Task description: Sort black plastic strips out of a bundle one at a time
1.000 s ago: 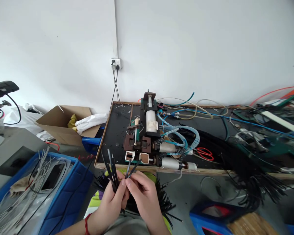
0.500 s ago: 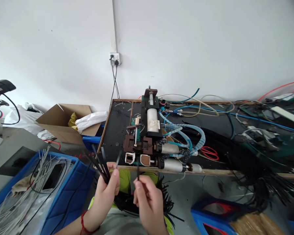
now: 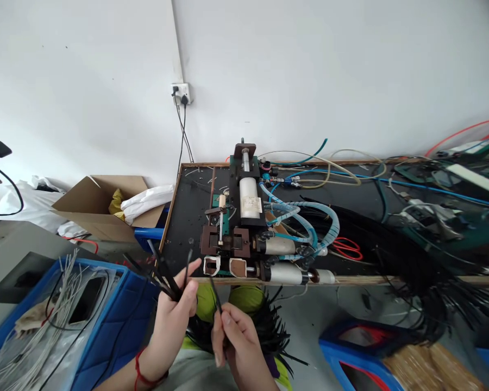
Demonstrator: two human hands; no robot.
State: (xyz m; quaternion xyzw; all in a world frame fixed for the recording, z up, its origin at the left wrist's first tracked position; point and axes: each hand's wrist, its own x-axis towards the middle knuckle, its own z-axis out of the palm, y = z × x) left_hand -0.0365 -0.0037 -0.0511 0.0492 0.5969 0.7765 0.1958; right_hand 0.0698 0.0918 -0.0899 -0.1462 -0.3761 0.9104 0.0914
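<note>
Several black cables [image 3: 168, 276] stick up from my left hand [image 3: 175, 309], which is closed around them at the front edge of the bench. One thin black cable [image 3: 215, 293] is pinched between the thumb and fingers of my right hand [image 3: 236, 331], a short way to the right. Just beyond both hands sits a pneumatic machine [image 3: 225, 239] with brown clamp blocks, a white cylinder and two grey cylinders on its right. A bundle of black cables [image 3: 273, 326] lies across my lap, partly hidden behind my hands.
At the left stands a blue crate [image 3: 118, 315] holding white wires, a phone and a glove. An open cardboard box [image 3: 77, 209] is behind it. Blue air hoses [image 3: 330, 233] and a long black cable bundle [image 3: 395, 255] cover the bench's right side. A blue stool [image 3: 334, 358] is below.
My right hand has shifted slightly left and lower, and its cable now tilts leftward. My left index finger has stretched out. The view has drifted a little to the right.
</note>
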